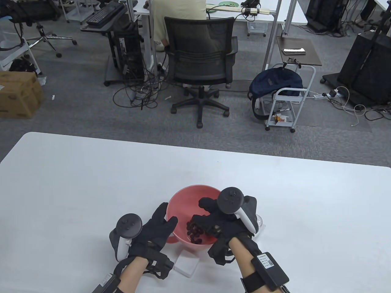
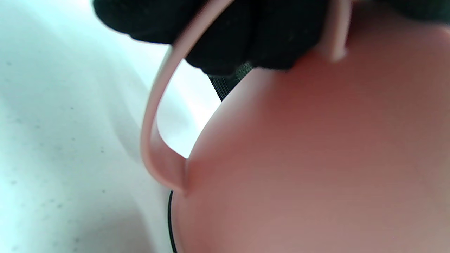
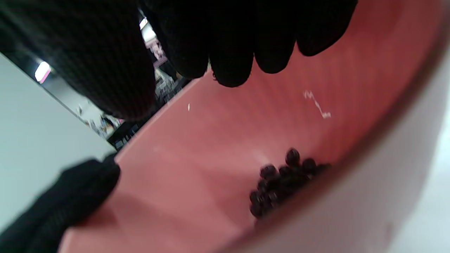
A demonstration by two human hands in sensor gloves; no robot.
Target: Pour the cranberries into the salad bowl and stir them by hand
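A pink salad bowl (image 1: 189,201) stands near the front edge of the white table (image 1: 91,183). A small heap of dark cranberries (image 1: 194,233) lies at its bottom on the near side. My left hand (image 1: 162,222) grips the bowl's left rim, thumb over the edge and fingers (image 2: 246,35) on the outer wall (image 2: 316,158) by a thin loop handle (image 2: 154,140). My right hand (image 1: 201,212) hangs inside the bowl. Its fingers (image 3: 228,52) are loosely bent above the cranberries (image 3: 281,182), apart from them, over the pink inner wall (image 3: 211,140), and hold nothing.
A small clear cup (image 1: 259,221) stands just right of the bowl, mostly hidden by my right hand. A flat white square piece (image 1: 186,265) lies in front of the bowl. Past the table's far edge stand an office chair (image 1: 200,61) and desks.
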